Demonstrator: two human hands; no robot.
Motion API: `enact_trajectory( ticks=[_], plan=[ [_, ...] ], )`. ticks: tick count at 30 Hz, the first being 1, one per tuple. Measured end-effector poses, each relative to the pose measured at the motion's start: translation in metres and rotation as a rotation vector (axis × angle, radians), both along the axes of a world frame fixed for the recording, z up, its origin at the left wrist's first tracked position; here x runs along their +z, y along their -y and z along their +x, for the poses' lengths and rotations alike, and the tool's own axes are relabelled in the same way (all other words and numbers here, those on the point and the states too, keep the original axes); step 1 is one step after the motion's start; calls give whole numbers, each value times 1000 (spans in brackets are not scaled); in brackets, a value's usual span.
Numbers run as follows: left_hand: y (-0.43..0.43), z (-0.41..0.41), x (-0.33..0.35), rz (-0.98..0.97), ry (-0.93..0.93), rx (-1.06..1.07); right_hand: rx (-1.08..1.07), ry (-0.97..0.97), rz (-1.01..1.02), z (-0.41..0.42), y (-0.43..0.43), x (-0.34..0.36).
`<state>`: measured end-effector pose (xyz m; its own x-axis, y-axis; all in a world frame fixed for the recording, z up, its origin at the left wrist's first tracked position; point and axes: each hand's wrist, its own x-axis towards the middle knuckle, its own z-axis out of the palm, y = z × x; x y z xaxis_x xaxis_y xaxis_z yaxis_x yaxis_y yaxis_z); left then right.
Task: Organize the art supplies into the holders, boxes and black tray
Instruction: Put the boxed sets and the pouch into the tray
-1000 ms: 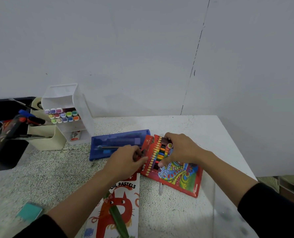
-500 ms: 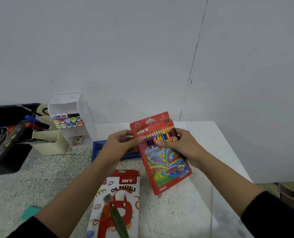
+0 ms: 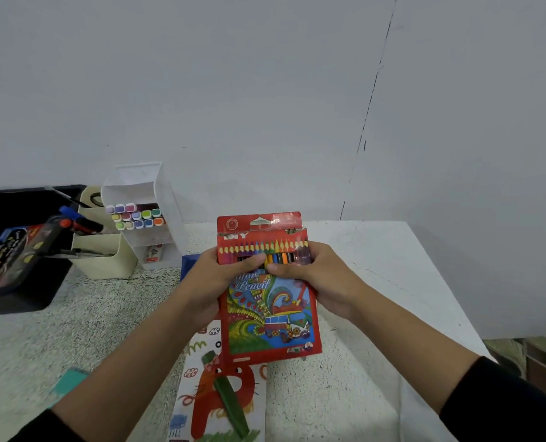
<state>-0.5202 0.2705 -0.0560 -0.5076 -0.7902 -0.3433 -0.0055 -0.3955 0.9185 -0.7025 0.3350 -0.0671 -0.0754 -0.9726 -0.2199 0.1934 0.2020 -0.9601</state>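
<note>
Two hands (image 3: pixel 212 282) (image 3: pixel 321 282) round pencil box (image 3: pixel 270 323), pastel box (image 3: pixel 198 406) beneath

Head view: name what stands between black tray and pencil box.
In the head view: the cream holder and white marker rack, left of the pencil box.

Both hands hold a red colour pencil box (image 3: pixel 270 317) upright above the speckled table (image 3: pixel 377 266). The left hand (image 3: pixel 220 277) grips its left edge and the right hand (image 3: pixel 313 277) its right edge, with both thumbs pressed across the window where the pencils show. The box's top flap stands up. Beneath it lies an oil pastels box (image 3: pixel 201 406) with a green stick (image 3: pixel 230 400) resting across it. A blue case (image 3: pixel 188 266) peeks out behind the left hand. Farther left stand a white marker holder (image 3: pixel 166 202) with coloured-capped markers (image 3: pixel 136 215), a cream holder (image 3: pixel 105 261) with pens (image 3: pixel 80 223), and a black tray (image 3: pixel 19 303) holding a dark printed pouch (image 3: pixel 3 256). A teal object (image 3: pixel 69 382) lies by the left sleeve
</note>
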Motion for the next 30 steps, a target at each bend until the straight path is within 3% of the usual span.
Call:
enact_trajectory(
  ticks=[8,17,25,30],
  plan=[
    [8,20,-7,50,15,38,40,120,42,16,6,-4],
    [14,35,-2,-67,90,14,36,231,32,22,10,-11],
    [12,35,0,-175,175,21,125,103,-2,22,8,-8],
    [5,25,-3,-228,189,67,15,-18,11,23,9,-6]
  ],
)
